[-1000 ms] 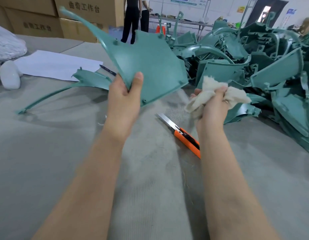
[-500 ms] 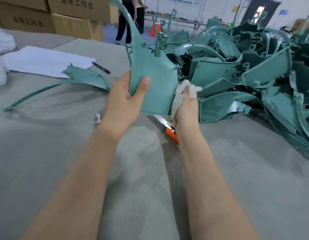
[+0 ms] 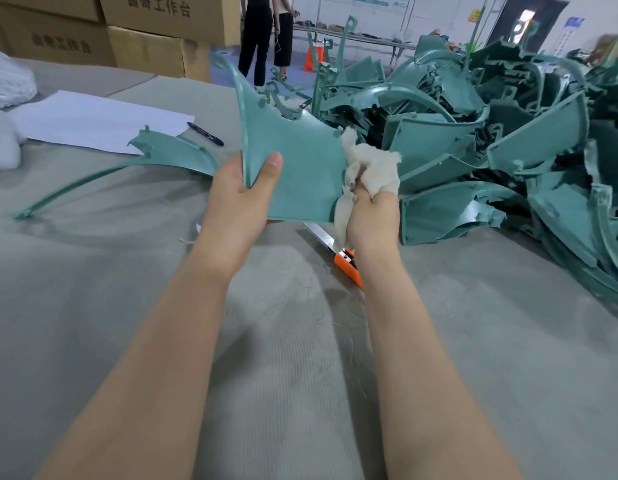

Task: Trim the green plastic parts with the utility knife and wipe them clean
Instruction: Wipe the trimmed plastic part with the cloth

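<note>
One left hand (image 3: 238, 202), one right hand (image 3: 371, 216), one knife (image 3: 349, 266), one cloth (image 3: 373, 164), one held green part (image 3: 300, 168), one lying green part (image 3: 169, 150), one big pile (image 3: 508, 150).

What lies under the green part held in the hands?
A utility knife: its blade and some orange handle show below the green part; the right hand and cloth hide the rest.

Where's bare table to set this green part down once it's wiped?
Widest bare mat: near left, this side of the curved part lying there. Also near right, between the knife and the pile. Crowded: the pile far right; paper and pen far left.
</note>
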`<state>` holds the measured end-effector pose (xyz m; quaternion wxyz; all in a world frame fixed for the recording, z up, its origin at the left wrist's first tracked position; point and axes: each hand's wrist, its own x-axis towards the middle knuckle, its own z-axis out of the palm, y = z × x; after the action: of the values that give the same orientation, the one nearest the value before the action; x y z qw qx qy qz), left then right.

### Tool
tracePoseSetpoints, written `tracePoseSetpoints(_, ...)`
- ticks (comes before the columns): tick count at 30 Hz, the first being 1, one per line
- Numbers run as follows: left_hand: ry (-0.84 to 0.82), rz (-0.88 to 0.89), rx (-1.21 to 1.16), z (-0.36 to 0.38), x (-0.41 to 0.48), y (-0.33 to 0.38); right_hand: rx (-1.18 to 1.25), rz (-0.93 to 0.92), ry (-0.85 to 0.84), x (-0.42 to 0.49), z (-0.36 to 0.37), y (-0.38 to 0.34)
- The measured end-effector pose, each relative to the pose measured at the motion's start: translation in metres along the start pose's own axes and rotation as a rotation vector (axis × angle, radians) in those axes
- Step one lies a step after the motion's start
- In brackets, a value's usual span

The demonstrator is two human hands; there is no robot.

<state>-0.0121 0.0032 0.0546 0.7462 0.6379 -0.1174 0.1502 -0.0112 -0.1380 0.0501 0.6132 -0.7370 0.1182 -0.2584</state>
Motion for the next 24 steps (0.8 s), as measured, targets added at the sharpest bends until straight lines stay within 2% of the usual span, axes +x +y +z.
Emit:
tracePoseSetpoints(2, -0.033, 0.047, 0.061, 0.002, -0.002, 0.001, 0.216, 0.242, 0.013, 0.001, -0.003, 0.002)
tracePoseSetpoints(4, -0.022, 0.064, 0.054, 0.004, -0.003, 0.002, 0.588, 0.412, 0.004, 0.003, -0.01, 0.002)
tracePoseSetpoints(6, 0.037, 0.005, -0.082, 0.001, -0.002, 0.004, 0.915, 0.469, -0.013, 0.007, -0.02, 0.003)
tracePoseSetpoints(8, 0.093, -0.087, -0.266, -0.004, 0.001, 0.007, 1.043, 0.482, -0.034, 0.01, -0.029, 0.005)
tracePoseSetpoints(10, 0.133, -0.142, -0.339, -0.007, 0.002, 0.008, 1.052, 0.477, -0.138, 0.011, -0.032, 0.005)
tracePoseSetpoints(12, 0.149, -0.157, -0.32, -0.007, 0.002, 0.008, 1.046, 0.462, -0.313, 0.008, -0.031, -0.001)
tracePoseSetpoints(14, 0.162, -0.129, -0.245, -0.005, 0.001, 0.007, 0.871, 0.4, -0.39, 0.004, -0.028, -0.008)
tracePoseSetpoints(17, 0.153, -0.076, -0.148, -0.005, 0.0, 0.007, 0.277, 0.121, -0.299, -0.002, -0.018, -0.012)
tracePoseSetpoints(19, 0.118, -0.063, -0.133, -0.005, -0.001, 0.006, 0.05, -0.024, -0.189, -0.003, -0.012, -0.011)
tracePoseSetpoints(21, 0.084, -0.069, -0.144, -0.005, -0.001, 0.005, 0.055, 0.032, -0.084, -0.003, -0.01, -0.011)
tracePoseSetpoints(24, 0.059, -0.09, -0.192, -0.005, -0.002, 0.004, 0.355, 0.215, -0.019, 0.0, -0.016, -0.01)
